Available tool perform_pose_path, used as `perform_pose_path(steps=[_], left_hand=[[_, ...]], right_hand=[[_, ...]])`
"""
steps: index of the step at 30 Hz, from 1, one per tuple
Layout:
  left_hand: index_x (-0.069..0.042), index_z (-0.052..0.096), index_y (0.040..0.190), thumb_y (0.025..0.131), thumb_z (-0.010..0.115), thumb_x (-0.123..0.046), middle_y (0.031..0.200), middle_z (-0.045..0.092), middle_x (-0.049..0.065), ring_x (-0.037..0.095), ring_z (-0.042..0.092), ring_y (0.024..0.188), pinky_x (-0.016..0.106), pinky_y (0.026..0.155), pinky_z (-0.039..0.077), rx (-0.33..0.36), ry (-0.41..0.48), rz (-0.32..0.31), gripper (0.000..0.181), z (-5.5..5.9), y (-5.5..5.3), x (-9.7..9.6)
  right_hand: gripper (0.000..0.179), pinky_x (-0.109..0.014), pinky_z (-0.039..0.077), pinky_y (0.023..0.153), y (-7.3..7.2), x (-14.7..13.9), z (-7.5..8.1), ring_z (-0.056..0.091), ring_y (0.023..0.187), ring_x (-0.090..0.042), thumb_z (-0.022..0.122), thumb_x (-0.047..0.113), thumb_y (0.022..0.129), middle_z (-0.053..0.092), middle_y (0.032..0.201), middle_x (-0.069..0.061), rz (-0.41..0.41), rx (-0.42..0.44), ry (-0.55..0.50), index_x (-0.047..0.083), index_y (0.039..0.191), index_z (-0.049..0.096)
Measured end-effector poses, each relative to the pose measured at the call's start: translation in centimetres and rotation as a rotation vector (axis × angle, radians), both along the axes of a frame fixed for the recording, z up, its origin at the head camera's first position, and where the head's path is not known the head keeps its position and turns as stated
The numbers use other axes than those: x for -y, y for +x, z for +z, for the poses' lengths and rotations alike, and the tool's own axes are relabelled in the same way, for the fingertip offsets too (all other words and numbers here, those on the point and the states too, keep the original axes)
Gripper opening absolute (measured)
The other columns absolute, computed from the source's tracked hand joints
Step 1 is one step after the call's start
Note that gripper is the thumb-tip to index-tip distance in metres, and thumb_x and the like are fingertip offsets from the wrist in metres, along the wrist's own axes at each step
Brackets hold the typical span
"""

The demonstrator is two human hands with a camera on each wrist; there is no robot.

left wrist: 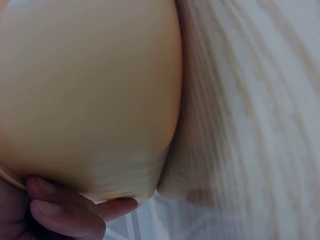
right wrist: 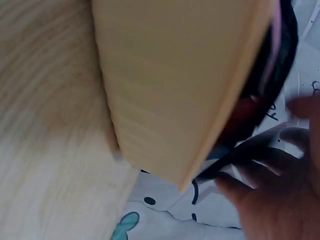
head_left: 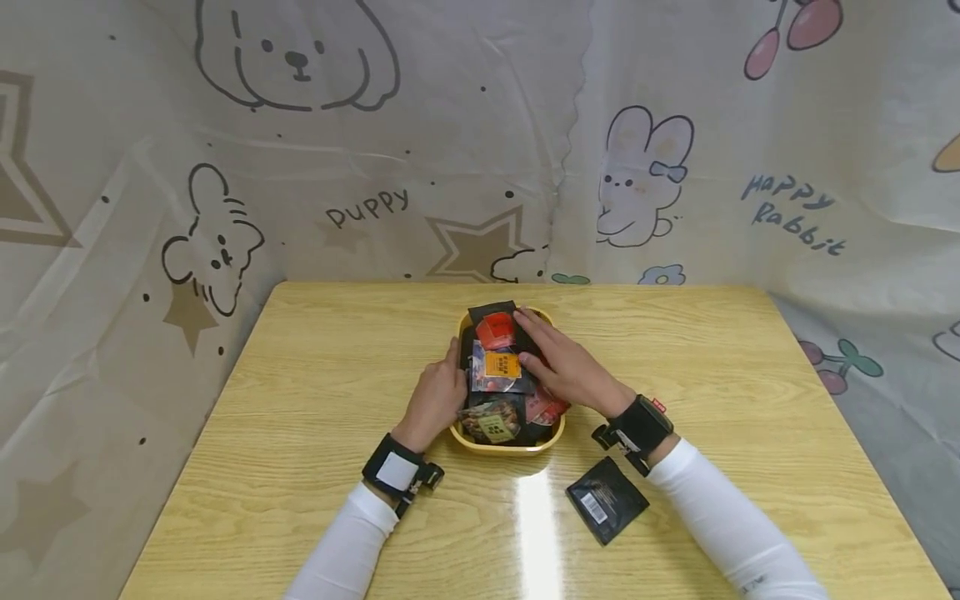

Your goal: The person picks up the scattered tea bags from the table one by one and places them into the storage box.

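A yellow plastic basket (head_left: 510, 451) holds several flat packets, mostly black with printed labels. A packet with a red label (head_left: 495, 331) leans at the far end. In the middle lies a packet with an orange label (head_left: 498, 367), and one with a green label (head_left: 491, 423) is at the near end. My left hand (head_left: 435, 400) grips the basket's left side, its fingers bent against the outer wall (left wrist: 95, 100). From the right, my right hand (head_left: 573, 371) reaches over the rim with fingers extended, resting on the packets. In the right wrist view, its fingers (right wrist: 260, 165) touch a dark packet.
A black packet with a white barcode label (head_left: 606, 500) lies on the wooden table (head_left: 322, 400), nearer to me and right of the basket. Behind the table hangs a pale cloth (head_left: 465, 150) with cartoon drawings, which also covers the sides.
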State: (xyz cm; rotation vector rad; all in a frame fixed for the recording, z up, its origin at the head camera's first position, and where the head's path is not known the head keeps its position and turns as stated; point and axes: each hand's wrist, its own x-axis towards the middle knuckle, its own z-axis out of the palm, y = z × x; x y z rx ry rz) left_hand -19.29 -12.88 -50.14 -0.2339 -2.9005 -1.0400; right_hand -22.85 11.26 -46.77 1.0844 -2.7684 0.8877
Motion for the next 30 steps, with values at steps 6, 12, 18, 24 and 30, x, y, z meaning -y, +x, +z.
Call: perform_pose_path(steps=[6,12,18,24,30], left_hand=[[0.005,0.026,0.151,0.100,0.045,-0.010,0.082,0.062,0.018,0.015,0.054,0.056,0.028,0.046,0.040,0.002,-0.008,0.007,0.057,0.0,-0.1,-0.1],[0.004,0.026,0.151,0.100,0.044,-0.011,0.091,0.064,0.022,0.016,0.054,0.058,0.029,0.047,0.041,0.010,-0.009,0.010,0.056,0.0,0.0,-0.1],[0.006,0.027,0.150,0.100,0.045,-0.011,0.091,0.064,0.023,0.016,0.054,0.058,0.028,0.048,0.040,-0.002,-0.006,0.009,0.056,-0.1,0.1,-0.1],[0.006,0.027,0.150,0.100,0.045,-0.009,0.094,0.065,0.025,0.017,0.055,0.059,0.029,0.048,0.042,-0.008,-0.001,0.005,0.056,-0.4,0.1,-0.1],[0.006,0.028,0.150,0.099,0.046,-0.009,0.092,0.065,0.025,0.018,0.056,0.061,0.030,0.050,0.043,-0.039,-0.018,-0.002,0.056,-0.3,0.0,-0.1]], right_hand=[[0.075,-0.055,0.034,0.104,0.2,-0.4,-0.7,0.026,0.142,-0.036,0.047,0.052,0.098,0.004,0.163,-0.001,-0.030,0.132,0.027,0.024,0.158,0.011],[0.080,-0.054,0.029,0.108,0.5,-1.8,-0.5,0.016,0.146,-0.030,0.046,0.057,0.096,0.004,0.163,-0.005,-0.062,0.118,0.033,0.027,0.158,0.005],[0.087,-0.055,0.028,0.108,1.6,-4.5,-0.1,0.013,0.146,-0.030,0.054,0.056,0.093,0.001,0.163,-0.002,-0.073,0.080,0.036,0.027,0.157,0.002],[0.092,-0.057,0.031,0.106,4.5,-7.9,0.1,0.013,0.146,-0.033,0.063,0.053,0.089,-0.002,0.163,0.000,-0.068,0.080,0.095,0.026,0.158,0.007],[0.096,-0.055,0.036,0.103,8.5,-10.5,0.2,0.021,0.143,-0.035,0.073,0.051,0.082,0.006,0.163,-0.004,0.018,0.116,0.176,0.025,0.157,0.018]])
